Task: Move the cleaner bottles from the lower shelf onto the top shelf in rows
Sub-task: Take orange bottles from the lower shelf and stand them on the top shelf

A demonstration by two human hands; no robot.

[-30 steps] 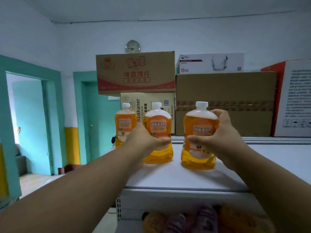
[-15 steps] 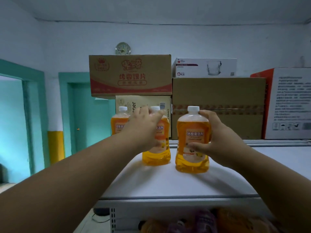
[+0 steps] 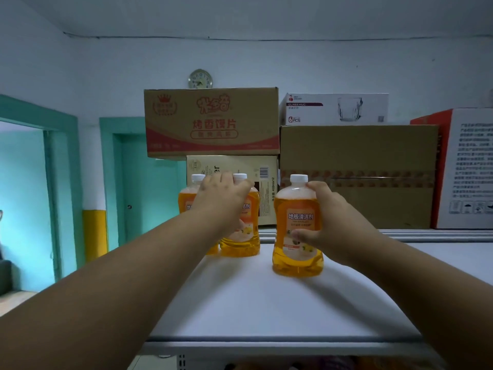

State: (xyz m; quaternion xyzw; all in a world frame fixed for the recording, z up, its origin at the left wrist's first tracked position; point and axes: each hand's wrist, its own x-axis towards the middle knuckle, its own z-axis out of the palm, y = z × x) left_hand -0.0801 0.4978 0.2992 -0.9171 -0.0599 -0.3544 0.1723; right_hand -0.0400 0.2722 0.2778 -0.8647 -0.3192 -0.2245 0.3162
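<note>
Three orange cleaner bottles with white caps stand on the white top shelf point(image 3: 266, 303). My right hand point(image 3: 328, 225) grips the nearest bottle point(image 3: 296, 252) from its right side, upright on the shelf. My left hand point(image 3: 221, 201) is wrapped around the middle bottle point(image 3: 241, 244), further back. The left bottle point(image 3: 188, 198) stands just beyond, mostly hidden by my left hand and wrist. The lower shelf shows only as a blurred strip at the bottom edge.
Cardboard boxes point(image 3: 357, 174) are stacked along the back of the shelf, with a red-printed carton point(image 3: 210, 121) and a white glass-mug box point(image 3: 333, 109) on top. A red and white box point(image 3: 469, 169) stands at the right. Teal doorways lie to the left.
Both hands have pushed their bottles further back on the shelf; the middle bottle now stands close beside the left one. My view has tilted up, hiding most of the lower shelf.
</note>
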